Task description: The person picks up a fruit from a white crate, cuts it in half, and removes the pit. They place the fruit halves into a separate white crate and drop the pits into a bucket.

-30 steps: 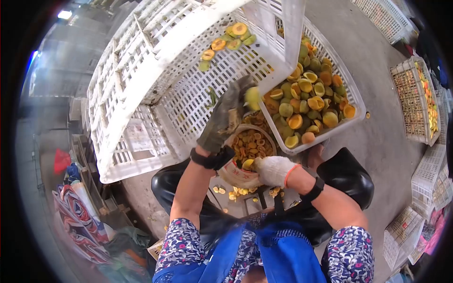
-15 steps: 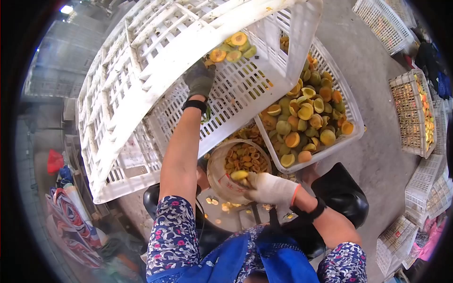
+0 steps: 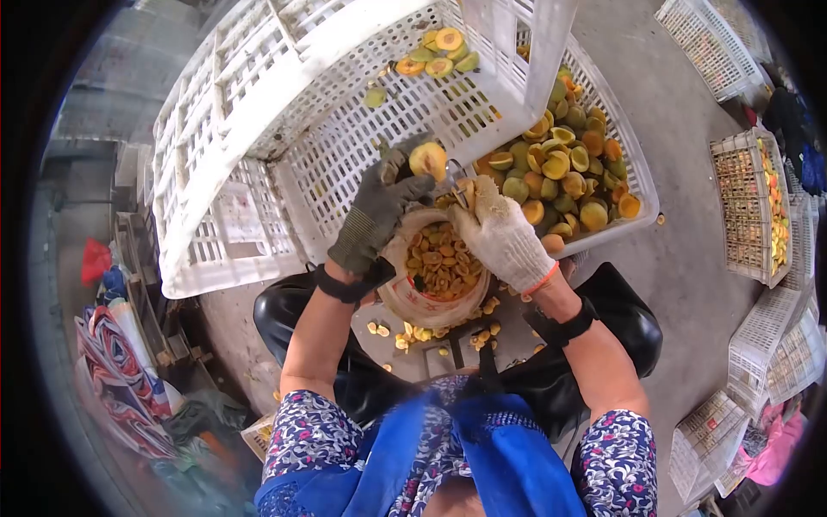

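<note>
My left hand (image 3: 379,202), in a dark grey glove, holds a yellow fruit half (image 3: 428,161) between its fingers. My right hand (image 3: 501,226), in a white knitted glove, grips a small metal tool (image 3: 458,183) whose curved end is beside the fruit. Both hands are over the rim of a round bucket (image 3: 469,312) with fruit pieces inside. Behind them a large white crate (image 3: 345,151) lies tilted, with several fruit halves (image 3: 439,53) at its far side. To the right, a white crate (image 3: 642,164) holds many green and orange fruit halves (image 3: 573,164).
Stacked crates (image 3: 745,207) line the right side, some with fruit. Fruit bits (image 3: 413,334) lie below the bucket between the person's knees. At the left are wooden pallets (image 3: 146,284), a red bag (image 3: 96,261) and striped cloth sacks (image 3: 121,370).
My left hand has come back from inside the tilted crate with a fruit half. My right hand has moved up from the bucket's near side to meet it. The tilted crate's near edge appears higher.
</note>
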